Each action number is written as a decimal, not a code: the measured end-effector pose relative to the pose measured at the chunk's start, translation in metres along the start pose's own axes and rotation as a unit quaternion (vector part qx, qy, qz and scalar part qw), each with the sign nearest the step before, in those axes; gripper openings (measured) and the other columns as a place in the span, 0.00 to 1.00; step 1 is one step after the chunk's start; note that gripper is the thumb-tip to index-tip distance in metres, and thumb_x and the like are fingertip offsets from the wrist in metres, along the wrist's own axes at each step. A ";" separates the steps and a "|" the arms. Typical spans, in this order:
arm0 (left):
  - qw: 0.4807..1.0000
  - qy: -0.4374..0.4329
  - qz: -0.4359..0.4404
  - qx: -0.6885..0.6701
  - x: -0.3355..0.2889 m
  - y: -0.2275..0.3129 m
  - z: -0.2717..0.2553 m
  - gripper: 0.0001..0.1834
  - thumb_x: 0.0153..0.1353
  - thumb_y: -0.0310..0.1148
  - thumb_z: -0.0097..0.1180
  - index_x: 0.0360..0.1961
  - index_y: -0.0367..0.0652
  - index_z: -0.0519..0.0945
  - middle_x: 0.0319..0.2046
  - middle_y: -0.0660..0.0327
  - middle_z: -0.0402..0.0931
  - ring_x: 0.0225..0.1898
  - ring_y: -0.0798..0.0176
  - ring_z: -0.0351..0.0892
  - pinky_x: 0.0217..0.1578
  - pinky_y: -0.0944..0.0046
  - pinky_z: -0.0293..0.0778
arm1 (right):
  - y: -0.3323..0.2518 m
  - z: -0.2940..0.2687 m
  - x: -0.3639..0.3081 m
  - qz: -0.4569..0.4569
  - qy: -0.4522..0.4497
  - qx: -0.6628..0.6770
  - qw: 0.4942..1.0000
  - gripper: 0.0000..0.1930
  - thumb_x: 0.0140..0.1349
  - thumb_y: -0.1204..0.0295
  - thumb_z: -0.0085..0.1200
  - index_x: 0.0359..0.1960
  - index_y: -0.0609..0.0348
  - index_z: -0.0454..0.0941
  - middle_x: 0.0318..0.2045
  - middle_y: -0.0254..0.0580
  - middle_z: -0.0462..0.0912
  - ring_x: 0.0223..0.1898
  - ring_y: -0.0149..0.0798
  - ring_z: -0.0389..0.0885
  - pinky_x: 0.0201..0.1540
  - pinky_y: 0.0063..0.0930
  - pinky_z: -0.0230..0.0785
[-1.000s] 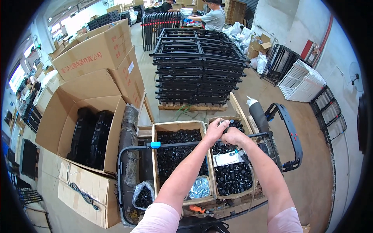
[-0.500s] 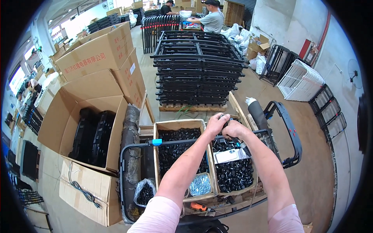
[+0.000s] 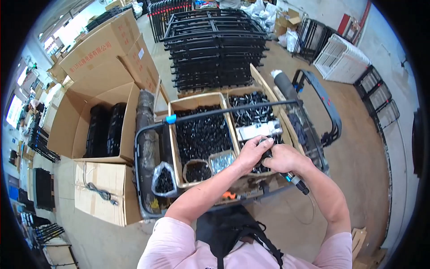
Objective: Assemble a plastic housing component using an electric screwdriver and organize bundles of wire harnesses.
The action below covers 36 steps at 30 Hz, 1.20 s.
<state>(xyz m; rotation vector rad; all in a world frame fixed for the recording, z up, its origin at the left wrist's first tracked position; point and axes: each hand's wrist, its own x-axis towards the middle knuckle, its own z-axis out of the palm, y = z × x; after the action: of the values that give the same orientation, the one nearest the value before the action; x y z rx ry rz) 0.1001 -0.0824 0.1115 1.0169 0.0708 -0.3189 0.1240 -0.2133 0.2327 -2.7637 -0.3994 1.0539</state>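
Observation:
My right hand (image 3: pixel 285 158) is closed around a black, straight power screwdriver (image 3: pixel 294 180) with a teal ring; a thin cord loops down from its rear end. Fingers bent, my left hand (image 3: pixel 253 155) meets the right one at the tool's front end; what it grips there is hidden. Both hands are over the near end of the right wooden bin (image 3: pixel 229 114), which holds black knobs and bolts (image 3: pixel 251 99). In that bin a white box (image 3: pixel 256 131) lies on the parts. A black tubular frame (image 3: pixel 210 112) with a blue clip (image 3: pixel 171 119) spans the bins.
Left of the right bin, another bin holds black parts (image 3: pixel 201 134) and a small box of silver screws (image 3: pixel 221 161). A plastic bag (image 3: pixel 165 179) of black pieces is beside it. Cardboard boxes (image 3: pixel 101 121) stand left, stacked black frames (image 3: pixel 217 49) behind. An orange-handled tool (image 3: pixel 230 195) lies near the front rail.
Both hands, with the screwdriver, have come from the bin's far part toward my body, near the front rail. The view has tilted down, showing more of my clothing.

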 end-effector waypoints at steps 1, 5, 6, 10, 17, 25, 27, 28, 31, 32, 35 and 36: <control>1.000 -0.009 -0.002 0.007 -0.013 -0.013 0.005 0.10 0.76 0.39 0.59 0.46 0.43 0.82 0.38 0.69 0.79 0.40 0.75 0.75 0.42 0.69 0.74 | 0.009 0.014 -0.011 -0.003 -0.012 -0.017 1.000 0.22 0.57 0.54 0.56 0.26 0.65 0.87 0.30 0.53 0.89 0.38 0.53 0.89 0.48 0.46 0.80; 1.000 -0.003 0.007 0.007 -0.064 -0.052 0.030 0.10 0.76 0.39 0.59 0.46 0.44 0.81 0.38 0.70 0.79 0.40 0.75 0.75 0.43 0.69 0.74 | 0.036 0.065 -0.054 -0.042 0.007 -0.024 0.999 0.25 0.59 0.53 0.56 0.28 0.70 0.87 0.29 0.60 0.88 0.38 0.58 0.89 0.49 0.49 0.80; 1.000 -0.003 0.005 0.011 -0.074 -0.059 0.036 0.10 0.76 0.39 0.59 0.46 0.44 0.81 0.38 0.70 0.79 0.40 0.75 0.75 0.43 0.69 0.74 | 0.040 0.073 -0.064 -0.047 0.004 -0.022 0.999 0.26 0.58 0.53 0.57 0.29 0.71 0.87 0.31 0.62 0.88 0.38 0.60 0.89 0.48 0.50 0.80; 1.000 0.000 0.016 0.013 -0.102 -0.083 0.049 0.10 0.76 0.39 0.59 0.46 0.43 0.80 0.38 0.69 0.79 0.40 0.75 0.75 0.43 0.68 0.74 | 0.055 0.103 -0.093 -0.073 0.051 -0.012 0.996 0.27 0.59 0.53 0.57 0.34 0.74 0.86 0.35 0.69 0.87 0.41 0.64 0.88 0.50 0.52 0.79; 0.996 0.011 0.063 0.069 -0.114 -0.097 0.058 0.10 0.75 0.38 0.61 0.44 0.41 0.82 0.34 0.69 0.77 0.37 0.76 0.72 0.38 0.69 0.72 | 0.056 0.121 -0.117 -0.053 0.065 -0.001 0.996 0.25 0.61 0.54 0.55 0.39 0.71 0.86 0.38 0.66 0.88 0.45 0.62 0.87 0.53 0.52 0.78; 0.993 -0.008 0.056 0.102 -0.118 -0.101 0.054 0.10 0.76 0.39 0.60 0.46 0.43 0.81 0.36 0.70 0.78 0.38 0.76 0.73 0.40 0.69 0.73 | 0.052 0.127 -0.123 -0.037 0.058 0.021 0.997 0.25 0.64 0.54 0.55 0.41 0.69 0.86 0.40 0.66 0.88 0.46 0.63 0.87 0.53 0.52 0.78; 0.991 -0.009 0.064 0.118 -0.118 -0.101 0.054 0.10 0.76 0.39 0.60 0.46 0.43 0.81 0.35 0.70 0.78 0.38 0.76 0.73 0.39 0.69 0.73 | 0.052 0.130 -0.124 -0.034 0.060 0.017 0.997 0.25 0.64 0.54 0.55 0.41 0.69 0.86 0.40 0.66 0.88 0.46 0.63 0.87 0.54 0.53 0.78; 0.991 -0.012 0.069 0.115 -0.119 -0.102 0.056 0.11 0.76 0.39 0.60 0.46 0.43 0.81 0.35 0.70 0.78 0.38 0.76 0.73 0.40 0.69 0.73 | 0.053 0.132 -0.125 -0.029 0.062 0.015 0.998 0.25 0.64 0.54 0.55 0.42 0.69 0.86 0.40 0.66 0.88 0.46 0.63 0.87 0.54 0.53 0.78; 0.989 -0.011 0.082 0.124 -0.126 -0.107 0.058 0.12 0.75 0.40 0.61 0.45 0.42 0.81 0.35 0.70 0.78 0.38 0.75 0.73 0.40 0.68 0.73 | 0.064 0.145 -0.119 -0.040 0.072 0.015 0.997 0.25 0.63 0.54 0.56 0.46 0.69 0.85 0.40 0.67 0.87 0.46 0.64 0.87 0.53 0.55 0.78; 0.987 -0.007 0.091 0.134 -0.128 -0.108 0.059 0.13 0.74 0.41 0.62 0.45 0.41 0.82 0.34 0.69 0.79 0.38 0.75 0.73 0.41 0.67 0.74 | 0.066 0.149 -0.119 -0.039 0.075 0.015 0.996 0.25 0.63 0.54 0.56 0.47 0.69 0.84 0.41 0.67 0.87 0.46 0.65 0.87 0.53 0.55 0.78; 0.986 -0.008 0.085 0.144 -0.128 -0.113 0.058 0.13 0.75 0.41 0.61 0.46 0.41 0.81 0.35 0.70 0.78 0.39 0.76 0.72 0.41 0.68 0.73 | 0.065 0.151 -0.122 -0.035 0.075 0.043 0.996 0.26 0.62 0.55 0.56 0.50 0.69 0.82 0.42 0.68 0.87 0.46 0.65 0.87 0.53 0.56 0.78; 0.986 -0.008 0.076 0.148 -0.128 -0.115 0.055 0.12 0.75 0.40 0.60 0.47 0.42 0.81 0.36 0.71 0.77 0.39 0.76 0.72 0.41 0.68 0.73 | 0.065 0.153 -0.122 -0.038 0.075 0.054 0.995 0.26 0.62 0.56 0.56 0.50 0.68 0.82 0.42 0.68 0.87 0.47 0.65 0.87 0.53 0.56 0.78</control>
<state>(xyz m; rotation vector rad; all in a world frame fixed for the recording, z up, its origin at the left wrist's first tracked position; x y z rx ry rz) -0.0607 -0.1555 0.0723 1.3061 -0.0704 -0.1997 -0.0536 -0.3038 0.1812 -2.6859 -0.4113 0.8179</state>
